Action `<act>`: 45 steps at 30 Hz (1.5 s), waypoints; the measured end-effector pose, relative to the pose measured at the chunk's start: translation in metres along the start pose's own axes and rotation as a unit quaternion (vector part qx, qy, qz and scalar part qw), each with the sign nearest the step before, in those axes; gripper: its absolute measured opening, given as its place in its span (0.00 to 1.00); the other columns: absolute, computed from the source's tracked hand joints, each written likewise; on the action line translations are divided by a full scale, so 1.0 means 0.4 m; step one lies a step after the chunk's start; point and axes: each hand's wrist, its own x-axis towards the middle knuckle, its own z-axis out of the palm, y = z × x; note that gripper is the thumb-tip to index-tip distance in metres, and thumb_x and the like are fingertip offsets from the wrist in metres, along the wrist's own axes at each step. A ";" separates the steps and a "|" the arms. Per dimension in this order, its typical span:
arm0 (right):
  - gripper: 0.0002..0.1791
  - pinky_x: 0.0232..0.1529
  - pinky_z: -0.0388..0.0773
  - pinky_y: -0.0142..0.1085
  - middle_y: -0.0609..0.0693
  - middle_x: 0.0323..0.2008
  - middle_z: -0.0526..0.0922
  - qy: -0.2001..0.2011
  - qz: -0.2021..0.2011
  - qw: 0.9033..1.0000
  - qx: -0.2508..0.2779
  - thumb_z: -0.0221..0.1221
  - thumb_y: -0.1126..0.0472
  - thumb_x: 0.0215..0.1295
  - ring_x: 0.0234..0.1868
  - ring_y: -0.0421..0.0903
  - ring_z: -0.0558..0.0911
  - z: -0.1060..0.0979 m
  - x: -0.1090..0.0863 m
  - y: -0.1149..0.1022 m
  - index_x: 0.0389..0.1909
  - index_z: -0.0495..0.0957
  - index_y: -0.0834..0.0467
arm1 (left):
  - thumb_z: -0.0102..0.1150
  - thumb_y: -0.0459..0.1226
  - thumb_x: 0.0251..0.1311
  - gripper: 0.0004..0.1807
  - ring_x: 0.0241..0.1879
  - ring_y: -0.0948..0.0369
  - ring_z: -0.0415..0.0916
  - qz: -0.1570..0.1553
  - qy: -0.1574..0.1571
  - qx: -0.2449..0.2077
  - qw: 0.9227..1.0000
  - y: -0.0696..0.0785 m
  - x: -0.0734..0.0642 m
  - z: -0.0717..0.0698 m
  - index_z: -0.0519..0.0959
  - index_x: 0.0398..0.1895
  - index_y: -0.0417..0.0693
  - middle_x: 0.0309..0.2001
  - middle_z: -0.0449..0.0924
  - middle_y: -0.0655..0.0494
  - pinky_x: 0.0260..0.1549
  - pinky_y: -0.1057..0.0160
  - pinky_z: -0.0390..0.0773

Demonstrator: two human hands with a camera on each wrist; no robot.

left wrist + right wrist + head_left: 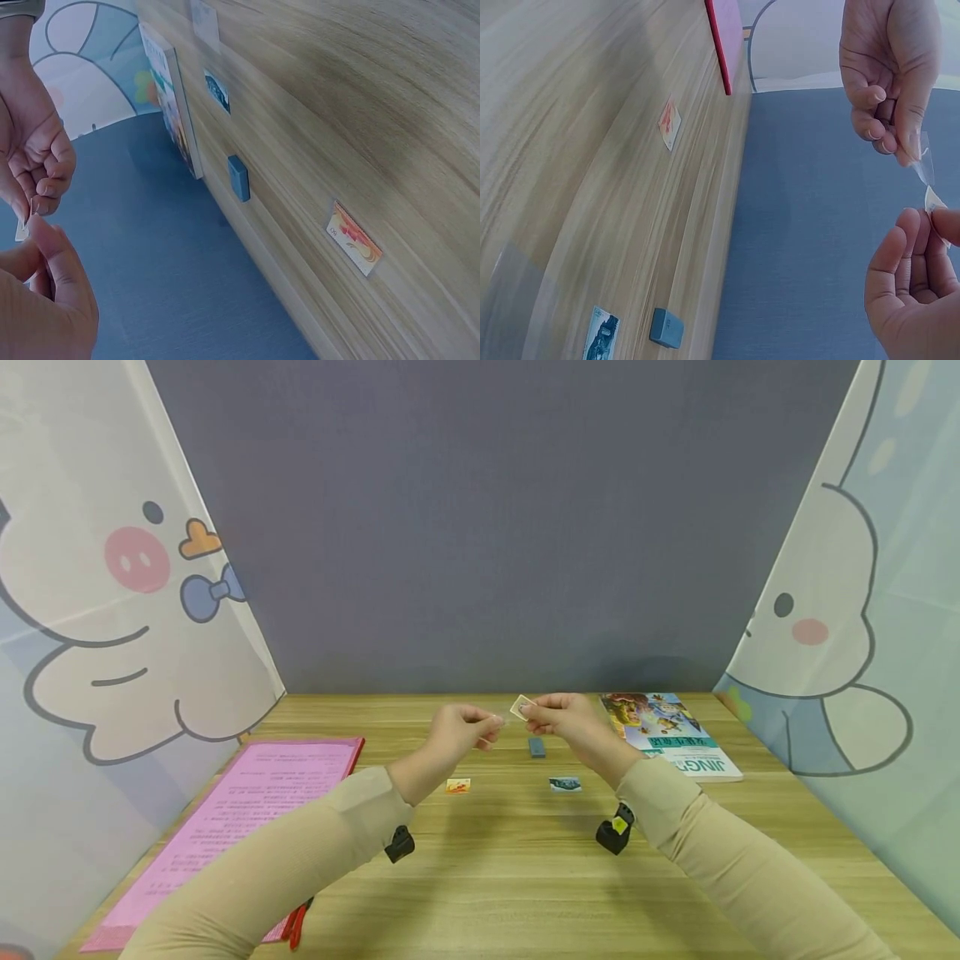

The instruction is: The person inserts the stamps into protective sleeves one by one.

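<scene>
Above the table, my right hand (570,718) pinches a small pale stamp (518,707) between thumb and forefinger. Facing it, my left hand (459,731) pinches a small clear plastic sleeve (926,161) at its edge. In the right wrist view the sleeve and the stamp (932,201) are close together; whether they touch I cannot tell. On the table below lie an orange-and-white stamp (458,786) to the left and a teal stamp (565,784) to the right. A small blue block (537,747) sits behind them.
A pink sheet (262,802) with printed text covers the left side, a red-handled tool (297,927) by its near edge. A children's book (671,731) lies at the back right. Another clear sleeve (205,24) lies near the teal stamp. A dark panel (495,527) stands behind.
</scene>
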 end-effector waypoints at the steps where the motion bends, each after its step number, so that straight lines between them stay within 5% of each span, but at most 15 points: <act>1: 0.15 0.49 0.81 0.40 0.45 0.29 0.83 -0.001 0.001 1.000 -0.001 0.60 0.57 0.68 0.36 0.44 0.83 -0.001 -0.001 0.001 0.45 0.78 0.65 | 0.65 0.33 0.60 0.07 0.26 0.64 0.79 -0.002 0.000 -0.001 1.000 0.001 -0.001 0.000 0.85 0.36 0.37 0.37 0.85 0.42 0.30 0.63 0.86; 20: 0.15 0.44 0.82 0.35 0.46 0.30 0.83 -0.019 0.008 1.000 0.001 0.62 0.56 0.65 0.34 0.44 0.82 0.007 -0.009 0.010 0.44 0.79 0.65 | 0.66 0.35 0.59 0.08 0.28 0.61 0.80 -0.007 0.017 -0.007 1.000 0.000 0.001 0.001 0.85 0.36 0.37 0.35 0.85 0.45 0.34 0.59 0.87; 27: 0.15 0.43 0.81 0.36 0.46 0.29 0.83 -0.020 0.010 1.000 -0.003 0.62 0.56 0.66 0.33 0.43 0.81 0.007 -0.011 0.012 0.44 0.79 0.64 | 0.66 0.34 0.58 0.07 0.28 0.61 0.80 -0.007 0.018 -0.010 1.000 -0.003 0.000 0.004 0.85 0.35 0.37 0.35 0.85 0.45 0.42 0.48 0.85; 33: 0.15 0.43 0.82 0.36 0.47 0.29 0.83 -0.011 0.012 1.000 0.004 0.63 0.57 0.65 0.35 0.46 0.82 0.010 -0.011 0.012 0.44 0.78 0.65 | 0.67 0.35 0.58 0.07 0.28 0.62 0.79 -0.006 0.015 -0.013 1.000 -0.004 0.000 0.004 0.85 0.34 0.38 0.37 0.85 0.44 0.33 0.59 0.86; 45: 0.15 0.47 0.82 0.39 0.47 0.29 0.83 -0.006 0.012 1.000 0.013 0.62 0.58 0.66 0.33 0.42 0.82 0.012 -0.010 0.017 0.45 0.78 0.66 | 0.67 0.34 0.59 0.07 0.30 0.60 0.80 -0.002 0.010 -0.024 1.000 -0.004 -0.005 0.003 0.86 0.35 0.38 0.41 0.85 0.45 0.32 0.59 0.86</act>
